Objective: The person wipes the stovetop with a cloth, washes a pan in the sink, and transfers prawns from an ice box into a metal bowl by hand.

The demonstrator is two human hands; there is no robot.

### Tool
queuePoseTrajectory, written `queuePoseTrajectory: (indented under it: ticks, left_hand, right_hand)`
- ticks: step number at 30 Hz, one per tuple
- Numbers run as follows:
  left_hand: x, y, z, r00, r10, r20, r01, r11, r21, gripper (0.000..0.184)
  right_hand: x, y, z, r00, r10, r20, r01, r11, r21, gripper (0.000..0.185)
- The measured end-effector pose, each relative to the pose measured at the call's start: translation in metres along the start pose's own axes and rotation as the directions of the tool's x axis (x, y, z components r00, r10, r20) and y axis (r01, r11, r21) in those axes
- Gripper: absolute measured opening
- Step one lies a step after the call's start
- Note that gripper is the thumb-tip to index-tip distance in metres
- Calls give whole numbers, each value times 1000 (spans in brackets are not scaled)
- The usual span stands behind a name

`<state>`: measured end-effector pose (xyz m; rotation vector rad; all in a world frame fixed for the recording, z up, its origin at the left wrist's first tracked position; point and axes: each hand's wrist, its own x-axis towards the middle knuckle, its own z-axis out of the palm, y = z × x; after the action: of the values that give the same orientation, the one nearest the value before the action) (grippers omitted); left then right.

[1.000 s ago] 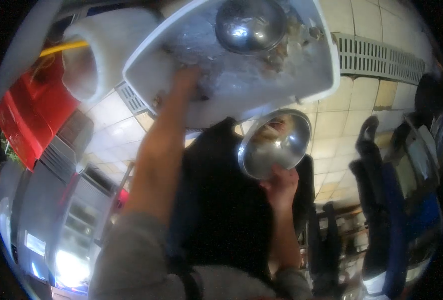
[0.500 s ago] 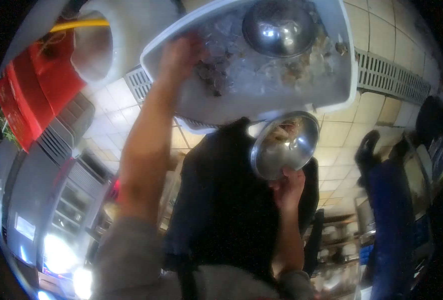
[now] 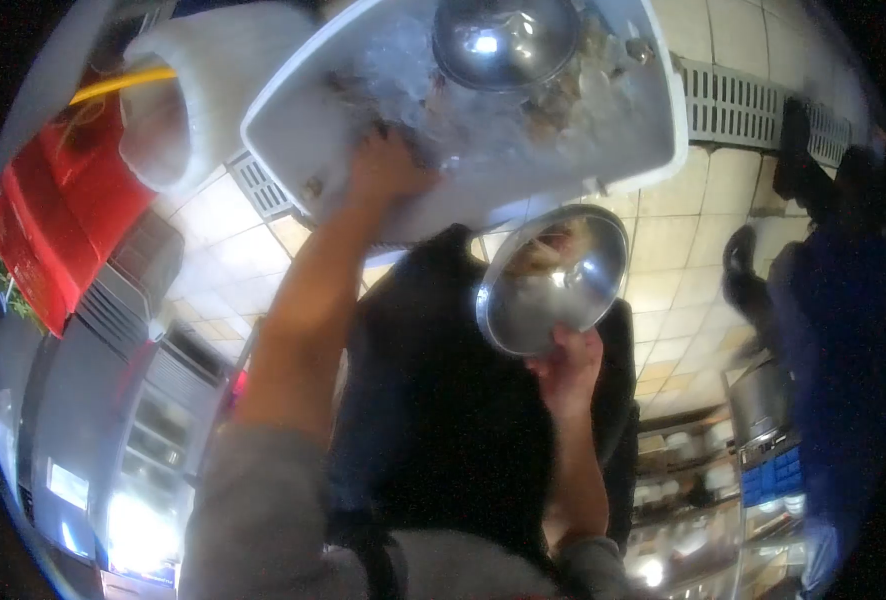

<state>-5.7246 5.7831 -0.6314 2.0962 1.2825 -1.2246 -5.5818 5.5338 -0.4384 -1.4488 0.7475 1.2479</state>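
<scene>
My left hand point(image 3: 388, 170) reaches down into a large white tub point(image 3: 675, 140) of ice point(image 3: 388, 70). Its fingers are blurred against the ice, so what they touch or hold is not clear. With my right hand point(image 3: 569, 372) I grip the near rim of a shiny metal bowl point(image 3: 533, 318), which is tilted in front of my dark-clad legs, just outside the tub. Pale and reddish pieces point(image 3: 560, 248) lie in its far part; their kind cannot be made out. A second metal bowl point(image 3: 508, 45) rests on the ice inside the tub.
A white barrel-like container point(image 3: 198, 110) and a red crate point(image 3: 58, 215) stand at the left. Floor drain grates point(image 3: 743, 105) run through the tiled floor point(image 3: 663, 230). At the right, another person in dark blue point(image 3: 838, 300) stands close by. Shelves with dishes point(image 3: 683, 470) are lower right.
My left hand has moved back toward the tub's near side and lower in the view. The tub and held bowl appear slightly farther left. At the right, the other person's legs have shifted.
</scene>
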Motion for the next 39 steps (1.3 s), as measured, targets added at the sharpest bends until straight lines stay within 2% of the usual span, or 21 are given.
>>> queuePoseTrajectory:
  ticks: [1,5,7,11,13,14,16,17,19,22,23,25,26,28,29,31,35,37,38,39]
  left_hand:
    - [-2,-1,-6,1000,9,22,-9,1000,1,96]
    - [13,-8,3,994,59,93,-55,998,-44,90]
    - [10,-6,9,996,78,-41,-79,997,-2,82]
    - [10,-6,11,998,55,-40,-55,998,12,78]
    - [16,-9,13,992,111,-59,-102,985,138,69]
    - [18,-7,16,992,113,-55,-104,985,141,69]
    - [26,-1,19,999,6,-38,1,983,186,50]
    - [24,-1,19,999,8,-37,-1,983,185,50]
    - [19,2,17,986,165,-34,-154,964,219,35]
    - [23,-3,16,980,171,-100,-145,964,224,28]
    - [28,-8,17,980,171,-101,-145,963,228,28]
    - [46,-17,20,968,213,132,-241,937,252,37]
    - [48,-22,9,968,211,135,-240,936,255,37]
    - [51,-30,-23,896,335,291,-416,863,286,36]
    - [58,-35,-17,897,332,293,-415,862,291,36]
    - [70,-42,3,949,245,196,-295,912,286,42]
    - [29,-23,-14,950,278,142,-311,893,326,28]
    - [17,-20,-5,959,257,-123,-193,904,381,41]
    - [19,-19,-2,959,256,-122,-194,905,379,41]
    - [23,-19,1,961,260,-97,-208,905,371,49]
  right_hand:
    - [0,0,1,1000,2,10,-2,1000,2,21]
    - [2,-3,0,998,-1,61,0,1000,13,22]
    - [3,-4,1,999,-14,46,13,1000,6,22]
    - [2,-4,3,999,-12,51,13,1000,-13,23]
    - [4,-3,-2,999,-13,47,14,1000,-20,23]
    - [5,-2,-3,999,-5,49,6,1000,-27,23]
    - [6,-4,0,999,-6,47,7,1000,-30,23]
    - [5,-4,0,999,-8,38,9,999,-36,23]
    - [5,-4,-1,999,-9,37,10,999,-45,23]
    - [7,-3,-5,999,-8,49,10,999,-44,22]
    - [8,-2,-6,999,-6,53,8,999,-44,21]
    - [9,-2,-5,999,3,36,-1,999,-52,20]
    - [8,-3,-4,1000,12,18,-11,998,-60,20]
    - [8,-5,-3,1000,10,17,-9,999,-47,20]
    - [7,-5,-2,1000,7,15,-6,999,-40,20]
    - [7,-4,-1,1000,5,15,-5,999,-38,21]
    - [8,-3,-3,999,4,42,-1,999,-53,25]
    - [9,-4,-4,999,14,42,-11,997,-71,25]
    - [10,-4,-4,999,25,38,-21,996,-90,26]
    - [8,-5,-3,999,28,38,-24,995,-92,26]
